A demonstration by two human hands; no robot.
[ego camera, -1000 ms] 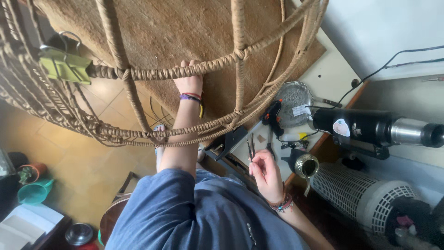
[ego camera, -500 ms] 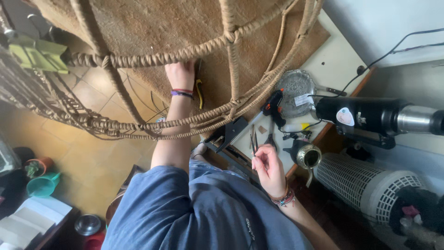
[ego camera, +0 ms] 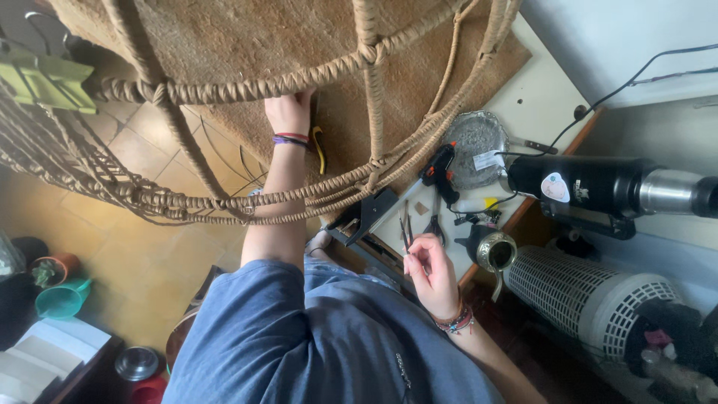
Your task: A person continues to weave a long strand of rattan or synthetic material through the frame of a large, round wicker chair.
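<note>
A large rope-wrapped wicker frame arches over a brown woven mat. My left arm reaches up through the frame's bars. My left hand lies on the mat right under a wrapped ring, which hides its fingertips. A yellow-and-black tool lies beside that wrist. My right hand is at the edge of the white worktable, its fingers pinching a thin dark tool. A pair of pliers lies just beyond it.
On the table are a black-and-orange glue gun, a round silver tray, a black cylinder device with cables, and a metal cup. A white mesh heater stands at right. Pots sit on the tiled floor at left.
My left hand has slid further up the mat to just under the wrapped ring. My right hand stays by the tools with the thin tool between its fingers.
</note>
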